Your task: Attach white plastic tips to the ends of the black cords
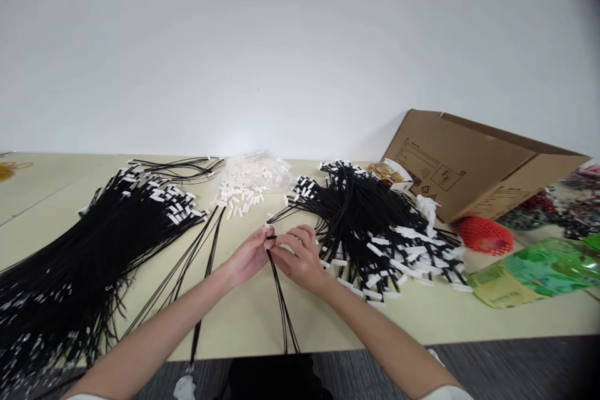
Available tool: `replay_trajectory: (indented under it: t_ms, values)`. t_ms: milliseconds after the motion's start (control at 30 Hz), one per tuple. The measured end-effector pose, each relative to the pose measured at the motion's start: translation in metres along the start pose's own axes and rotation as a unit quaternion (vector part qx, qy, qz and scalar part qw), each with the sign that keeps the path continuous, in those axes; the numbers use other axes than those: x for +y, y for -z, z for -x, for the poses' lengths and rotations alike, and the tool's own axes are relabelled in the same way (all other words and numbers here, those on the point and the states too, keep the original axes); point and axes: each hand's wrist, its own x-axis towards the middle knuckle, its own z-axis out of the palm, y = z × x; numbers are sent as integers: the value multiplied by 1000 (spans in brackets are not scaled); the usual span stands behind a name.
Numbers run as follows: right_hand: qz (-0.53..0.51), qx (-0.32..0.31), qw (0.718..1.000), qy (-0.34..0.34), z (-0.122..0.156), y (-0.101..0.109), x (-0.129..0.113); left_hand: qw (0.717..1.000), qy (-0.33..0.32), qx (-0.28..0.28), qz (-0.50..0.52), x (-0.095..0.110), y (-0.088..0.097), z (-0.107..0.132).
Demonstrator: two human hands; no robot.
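Note:
Near the table's middle my left hand [249, 256] pinches the white end piece of a few thin black cables [282, 306], whose lengths hang down past the table edge. My right hand [299, 257] meets it from the right, its thumb and index finger closed on a short black cable end beside the white piece. Fingers hide just how the two parts touch. Behind the hands lies a clear plastic bag [276, 169] with small white connector pieces [241, 194] spilling from it.
A big bundle of black cables [94, 250] with white ends spreads on the left. Another heap [356, 212] lies right. Beyond it stand a cardboard box [450, 162], a small open box [394, 175], red foam netting [485, 235] and a green plastic bottle [539, 272]. Loose cables [213, 244] cross the front edge.

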Motion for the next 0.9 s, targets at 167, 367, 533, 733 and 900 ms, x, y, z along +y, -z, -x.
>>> replay_trajectory:
  t_ms: [167,367,533,733,900]
  values:
    - [-1,20,1000,7,-4,4,-2,1000,3,-4,0,1,-2,1]
    - [-74,13,997,-31,-10,12,-7,1000,-3,1,-2,4,1,0]
    - [-303,31,932,-198,-22,29,-5,999,-18,24,10,4,8,-5]
    - [-513,226,731,-389,-32,66,39,996,-36,77,-15,4,11,-6]
    - [-318,260,851,-326,-31,82,45,996,-29,82,-29,3,7,-5]
